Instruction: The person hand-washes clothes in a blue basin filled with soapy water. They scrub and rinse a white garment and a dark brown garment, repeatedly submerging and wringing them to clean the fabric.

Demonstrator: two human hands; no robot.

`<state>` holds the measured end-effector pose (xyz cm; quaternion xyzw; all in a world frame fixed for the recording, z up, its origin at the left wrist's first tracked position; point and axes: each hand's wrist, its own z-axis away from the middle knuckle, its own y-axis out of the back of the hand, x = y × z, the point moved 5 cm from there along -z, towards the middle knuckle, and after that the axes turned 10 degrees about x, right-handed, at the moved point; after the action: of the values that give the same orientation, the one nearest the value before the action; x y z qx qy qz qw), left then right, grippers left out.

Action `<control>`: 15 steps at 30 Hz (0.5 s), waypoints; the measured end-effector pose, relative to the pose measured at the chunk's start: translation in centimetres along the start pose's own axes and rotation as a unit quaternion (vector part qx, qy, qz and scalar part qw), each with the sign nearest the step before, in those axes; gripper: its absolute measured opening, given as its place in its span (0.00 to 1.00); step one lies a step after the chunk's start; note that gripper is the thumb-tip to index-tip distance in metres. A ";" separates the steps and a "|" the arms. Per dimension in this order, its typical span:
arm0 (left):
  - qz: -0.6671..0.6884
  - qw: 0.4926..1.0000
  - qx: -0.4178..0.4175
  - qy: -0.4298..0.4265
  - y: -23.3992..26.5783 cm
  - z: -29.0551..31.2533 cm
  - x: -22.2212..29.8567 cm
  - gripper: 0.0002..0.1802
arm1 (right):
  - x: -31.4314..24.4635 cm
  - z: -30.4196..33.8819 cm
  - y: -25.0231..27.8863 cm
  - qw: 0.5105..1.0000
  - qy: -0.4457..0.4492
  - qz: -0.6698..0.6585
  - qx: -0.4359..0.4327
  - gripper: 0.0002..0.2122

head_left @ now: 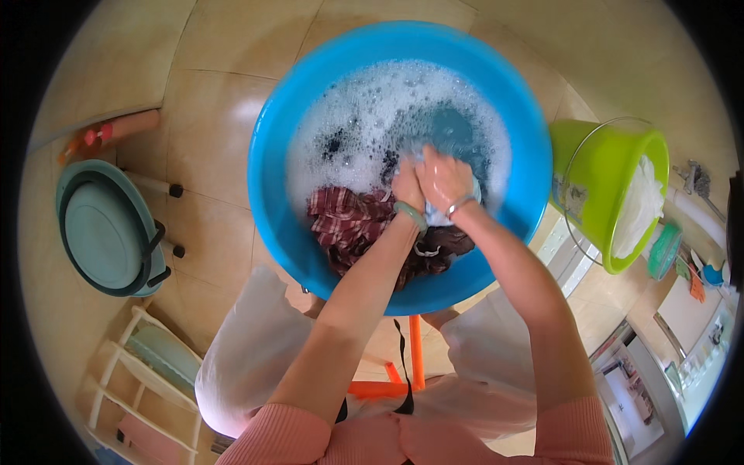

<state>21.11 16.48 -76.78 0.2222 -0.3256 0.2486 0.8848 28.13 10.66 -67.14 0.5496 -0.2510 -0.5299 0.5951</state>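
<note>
Both my hands are together over the soapy water in a large round blue tub (267, 170). My left hand (408, 187), with a pale green bangle at its wrist, is closed on a light blue-white cloth (438, 215). Pressed against it, my right hand (446, 180) is wet, wears a silvery bracelet and is also closed on that cloth. A maroon plaid garment (349, 221) lies bunched at the tub's near left. Under my forearms is a dark brown garment (452, 242). White suds (333, 116) cover much of the water, with a bluish patch of water (449, 130) beyond my hands.
Right of the tub stands a lime green bucket (593, 167) with a wire handle and white material (642, 205) inside. A grey-green basin (105, 225) is on the left, near a pinkish-orange bottle (132, 124). A pale rack (116, 368) stands lower left. Orange stool parts (417, 353) show between my legs.
</note>
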 end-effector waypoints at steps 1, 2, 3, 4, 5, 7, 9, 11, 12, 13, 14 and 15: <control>0.122 0.988 0.008 0.098 -0.2 0.1 0.6 0.28 | -0.1 -1.3 0.3 1.000 -0.004 -0.009 -0.020 0.11; 0.243 0.950 0.015 0.195 -0.6 0.4 0.6 0.29 | 0.0 -2.4 0.5 0.999 -0.006 -0.015 -0.042 0.12; 0.240 0.946 0.011 0.217 -0.6 0.2 0.8 0.31 | 0.9 -3.6 0.0 0.998 -0.042 -0.015 -0.051 0.12; 0.233 0.945 0.012 0.230 -0.6 0.8 0.8 0.28 | 2.3 -4.4 -1.5 0.995 -0.080 -0.015 -0.059 0.14; 0.225 0.945 0.011 0.237 -0.5 1.3 0.9 0.26 | 3.6 -5.7 -3.2 0.991 -0.116 -0.018 -0.061 0.15; 0.173 0.964 0.008 0.201 -1.4 0.0 0.1 0.25 | 7.5 -8.0 -9.5 0.985 0.092 0.148 -0.010 0.17; 0.076 0.972 0.069 0.211 0.0 0.3 0.6 0.27 | 5.7 -6.3 -7.6 0.995 0.038 0.092 0.008 0.14; 0.086 0.971 0.064 0.216 0.0 -0.5 0.3 0.27 | 1.8 -5.1 -2.4 0.997 -0.020 0.043 -0.056 0.12; 0.087 0.973 0.062 0.205 0.3 -0.3 0.8 0.26 | 1.2 -4.3 -0.8 0.995 -0.050 0.020 -0.083 0.11; 0.086 0.975 0.051 0.197 -0.1 0.1 1.2 0.25 | 0.9 -2.9 0.9 0.998 -0.033 0.009 -0.043 0.10; 0.123 0.971 0.031 0.205 -0.7 0.1 1.2 0.25 | 0.5 -1.1 1.9 1.000 -0.016 -0.003 -0.008 0.10; 0.157 0.963 0.017 0.216 -0.9 0.2 0.5 0.24 | -0.7 1.0 2.9 0.997 0.059 -0.021 0.041 0.11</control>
<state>21.89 15.81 -76.55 0.1242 -0.1530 0.4322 0.8800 28.07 10.45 -63.96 0.6090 -0.2258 -0.4980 0.5746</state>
